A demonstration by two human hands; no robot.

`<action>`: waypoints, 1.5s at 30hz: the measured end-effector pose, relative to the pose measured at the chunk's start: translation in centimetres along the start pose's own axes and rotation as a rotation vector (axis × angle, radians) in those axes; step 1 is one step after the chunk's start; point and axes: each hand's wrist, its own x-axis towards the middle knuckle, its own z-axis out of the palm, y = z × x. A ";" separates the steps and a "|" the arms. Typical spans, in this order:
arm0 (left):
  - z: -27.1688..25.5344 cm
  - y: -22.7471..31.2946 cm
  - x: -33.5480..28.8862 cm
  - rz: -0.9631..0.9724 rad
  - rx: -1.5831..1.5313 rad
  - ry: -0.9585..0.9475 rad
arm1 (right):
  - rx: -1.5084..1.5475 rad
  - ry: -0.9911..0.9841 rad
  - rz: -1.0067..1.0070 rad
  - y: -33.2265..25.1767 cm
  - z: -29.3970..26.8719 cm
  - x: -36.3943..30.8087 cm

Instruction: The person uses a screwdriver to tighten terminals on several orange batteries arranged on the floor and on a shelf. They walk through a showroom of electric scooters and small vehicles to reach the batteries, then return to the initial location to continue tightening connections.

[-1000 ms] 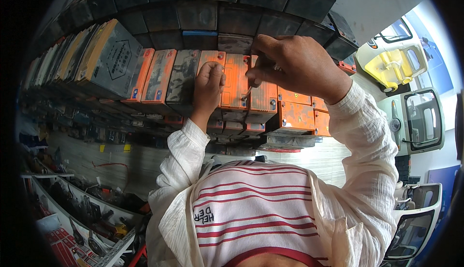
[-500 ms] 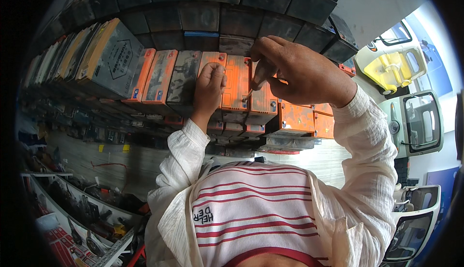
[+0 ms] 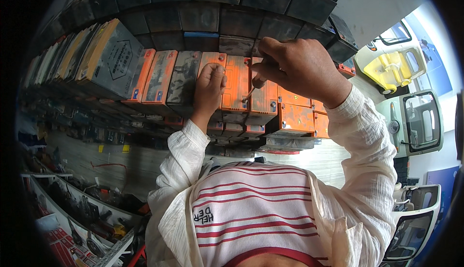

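Note:
A screwdriver (image 3: 250, 93) is in my right hand (image 3: 304, 71), its handle mostly hidden in the curled fingers. Its thin shaft slants down to a bolt terminal (image 3: 245, 100) at the near end of an orange-topped battery (image 3: 237, 81). My left hand (image 3: 210, 84) is closed in a fist over the neighbouring orange battery (image 3: 213, 58), to the left. Whatever its fingers hold, if anything, is hidden. Another orange battery (image 3: 263, 101) lies under my right hand. A dusty black battery (image 3: 183, 76) stands left of my left hand.
Stacked dark batteries (image 3: 198, 15) rise behind the orange row. Upright panels (image 3: 111, 57) lean at the left. Further orange batteries (image 3: 296, 118) sit lower right. Shelving with tools (image 3: 87, 214) is near left; pale vehicle doors (image 3: 420, 122) and a yellow plastic part (image 3: 390, 71) stand right.
My right hand has turned at the wrist and shifted slightly, with the screwdriver tip staying at the terminal. My left hand has not visibly moved.

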 end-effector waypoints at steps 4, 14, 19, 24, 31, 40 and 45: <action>0.4 0.4 -0.1 -0.016 0.015 0.003 | 0.105 0.282 -0.387 1.5 1.3 -0.3; 0.3 0.3 0.0 -0.016 0.002 0.004 | 0.192 0.211 -0.286 1.4 1.4 -0.3; 0.2 0.1 -0.1 0.012 0.001 0.003 | 0.137 0.186 -0.343 1.0 0.8 -0.4; 0.2 0.2 -0.1 -0.006 -0.001 0.006 | 0.263 0.119 -0.210 0.7 1.5 -0.1; 0.3 0.3 -0.1 -0.005 -0.023 -0.002 | 0.219 0.213 -0.379 1.0 1.3 -0.4; 0.1 0.1 -0.1 0.007 -0.002 -0.021 | 0.320 0.202 -0.323 0.7 1.8 -0.5; 0.2 0.0 -0.1 0.017 -0.007 -0.010 | 0.150 0.099 -0.139 0.3 1.2 -0.4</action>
